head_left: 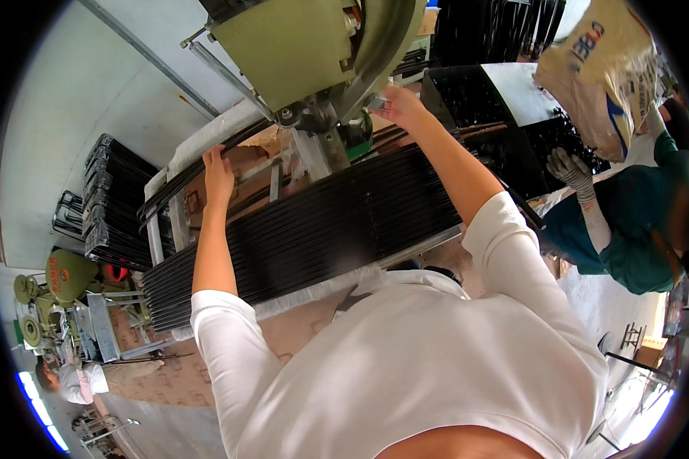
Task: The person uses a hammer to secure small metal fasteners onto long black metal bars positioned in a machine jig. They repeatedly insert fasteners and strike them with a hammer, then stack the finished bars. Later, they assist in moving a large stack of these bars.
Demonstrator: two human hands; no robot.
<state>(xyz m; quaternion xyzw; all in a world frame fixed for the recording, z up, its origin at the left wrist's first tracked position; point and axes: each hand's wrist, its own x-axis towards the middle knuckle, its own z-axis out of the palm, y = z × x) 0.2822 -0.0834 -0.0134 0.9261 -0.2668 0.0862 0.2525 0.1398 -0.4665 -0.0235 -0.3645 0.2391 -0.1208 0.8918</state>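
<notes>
A large olive-green press machine (283, 57) stands in front of me, its head above a metal frame. My left hand (218, 174) is left of the press, its fingers closed over a black metal tube (180, 186) lying along the far side of the frame. Just right of the press head is my right hand (402, 107), fingers bent together at a small grey piece I cannot make out. Between my arms and the press, many long black tubes (337, 214) lie side by side in a wide row on the frame.
Stacked black frames (119, 203) lean by the left wall. At right, a co-worker in green (628, 229) has a gloved hand (570, 167) beside a large plastic sack (601, 73) and a black panel (467, 96). Another green machine (69, 275) and a distant person (80, 382) are at left.
</notes>
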